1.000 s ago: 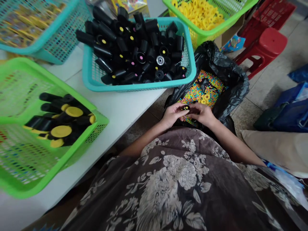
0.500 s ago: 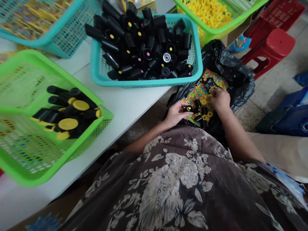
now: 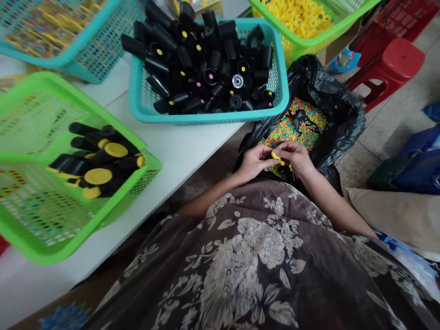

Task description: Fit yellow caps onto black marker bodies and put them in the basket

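Red plastic stool on the tiled floor at upper right, red crate just behind it; blue bag and beige cloth at right; brown floral garment fills the bottom of the view, below both forearms; white counter edge runs between the hands and the baskets on it; teal basket packed with black plastic cylinders, some with yellow or pink centres; lime green basket holds fewer black cylinders plus yellow discs; second teal basket at upper left, contents hard to make out; far green basket full of yellow rings; black plastic bag beside the counter holds multicoloured beads; left hand and right hand sit over the bag's mouth, both grips narrow, pinching a small yellow plastic piece between them, just above the beads; a black cylinder lies partly hidden under the hands.
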